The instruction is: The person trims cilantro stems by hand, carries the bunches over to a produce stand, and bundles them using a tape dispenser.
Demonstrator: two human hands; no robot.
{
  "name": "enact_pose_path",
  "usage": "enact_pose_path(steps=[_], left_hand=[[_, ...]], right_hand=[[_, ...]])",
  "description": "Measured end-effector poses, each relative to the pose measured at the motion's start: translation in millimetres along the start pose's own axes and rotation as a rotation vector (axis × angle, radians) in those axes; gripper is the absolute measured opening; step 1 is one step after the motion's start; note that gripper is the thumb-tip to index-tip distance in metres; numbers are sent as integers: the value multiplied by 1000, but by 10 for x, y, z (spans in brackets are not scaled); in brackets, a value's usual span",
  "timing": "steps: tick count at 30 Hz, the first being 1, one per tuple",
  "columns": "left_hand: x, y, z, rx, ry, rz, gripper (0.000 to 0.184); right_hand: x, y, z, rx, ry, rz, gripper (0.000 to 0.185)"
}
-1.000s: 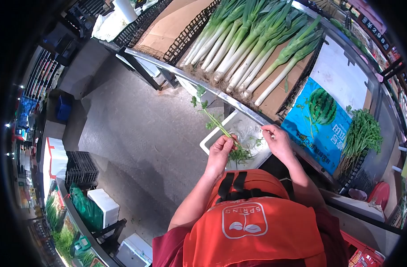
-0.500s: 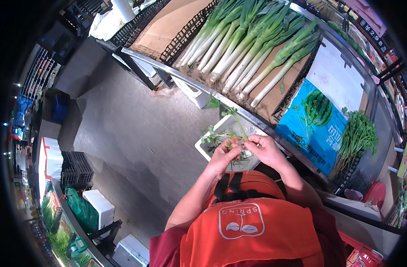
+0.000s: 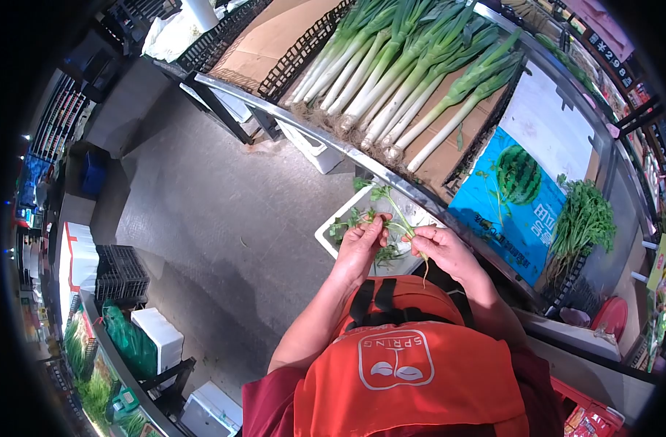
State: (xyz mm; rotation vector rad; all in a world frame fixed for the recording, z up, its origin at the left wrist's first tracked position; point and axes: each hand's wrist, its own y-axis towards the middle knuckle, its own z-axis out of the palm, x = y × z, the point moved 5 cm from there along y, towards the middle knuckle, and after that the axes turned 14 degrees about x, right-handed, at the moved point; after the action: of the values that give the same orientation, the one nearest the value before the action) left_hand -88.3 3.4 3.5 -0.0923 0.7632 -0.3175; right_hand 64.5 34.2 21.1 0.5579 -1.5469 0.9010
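My right hand pinches a leafy green herb stalk, which looks like coriander or celery, near its lower end. A thin pale root hangs below those fingers. Closed at the stalk's left side, my left hand grips a leafy side stem. Beneath both hands is a white foam box with loose green leaves and trimmings inside. To the right, a bunch of similar greens lies at the edge of a blue cardboard sheet printed with a watermelon.
Leeks with roots lie in a black crate on the metal-edged stand ahead. Another cardboard-lined crate is beside them. Grey floor stretches left, with a black crate and a white foam box near the lower left.
The hands have moved slightly apart. My right hand has shifted down the stalk's base, and the root now shows below it. My left hand has turned more upright at the leaves.
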Motion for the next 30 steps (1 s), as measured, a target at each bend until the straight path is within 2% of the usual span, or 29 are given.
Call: enact_pose_path(steps=[8,13,15,22,25,28,30], left_hand=[[-18,-19,-60,-43,87,112,21],[-92,-71,67,46,391,94,21],[-111,-88,91,52,412,105,22],[-106,-116,157,24,563,170,18],[-188,-123,238,59,823,323,17],[-206,-142,258,5,1022,292,17],[-250,-135,323,-3,1084,349,17]], right_hand=[[21,-85,-45,46,-86,69,17],[-66,-181,-94,37,-171,50,20],[-120,-194,-130,38,-267,5,21],[-43,-251,-182,36,-397,59,20],[-31,-263,-196,21,-451,43,20],[-116,-278,-212,-12,-395,53,19],[-171,-298,-236,-22,-349,64,19]])
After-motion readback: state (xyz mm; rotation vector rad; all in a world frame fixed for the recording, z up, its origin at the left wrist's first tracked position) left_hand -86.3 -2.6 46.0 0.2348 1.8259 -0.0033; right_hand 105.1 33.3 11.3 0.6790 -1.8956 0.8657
